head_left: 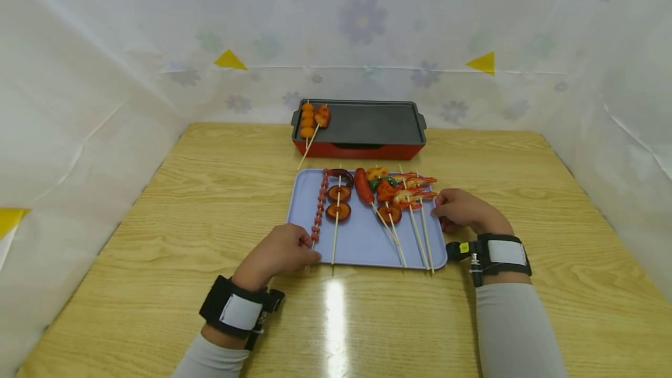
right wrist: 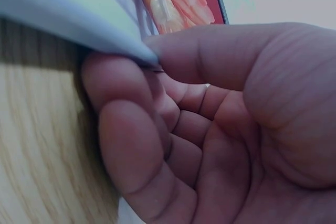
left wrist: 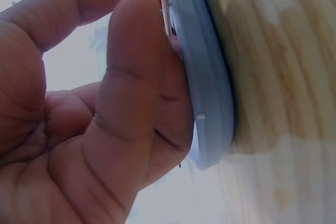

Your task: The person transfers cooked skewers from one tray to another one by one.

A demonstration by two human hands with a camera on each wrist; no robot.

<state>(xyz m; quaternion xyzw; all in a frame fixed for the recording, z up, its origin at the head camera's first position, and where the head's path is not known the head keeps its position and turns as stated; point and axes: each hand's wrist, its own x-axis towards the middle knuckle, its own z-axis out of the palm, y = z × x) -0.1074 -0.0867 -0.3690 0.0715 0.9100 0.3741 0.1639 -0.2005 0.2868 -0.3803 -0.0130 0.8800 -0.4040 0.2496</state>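
A pale blue tray (head_left: pixel 362 247) lies on the table with several food skewers across it. At its lower left corner my left hand (head_left: pixel 283 248) pinches the stick end of a skewer of small red pieces (head_left: pixel 319 214); in the left wrist view, that hand's lower fingers lie against the tray's side. My right hand (head_left: pixel 466 210) grips the tray's right rim, thumb on top and fingers curled beneath, as the right wrist view shows. Beside the red skewer lies a mushroom skewer (head_left: pixel 338 212). Farther right are a sausage skewer (head_left: pixel 363 186) and shrimp skewers (head_left: pixel 415 196).
Behind the tray stands a red and black tabletop grill (head_left: pixel 373 121). On its left end rest a skewer of orange balls (head_left: pixel 307 120) and a browned meat skewer (head_left: pixel 322 115), whose stick overhangs the front. White patterned sheeting (head_left: pixel 362 22) encloses the wooden table (head_left: pixel 210 191).
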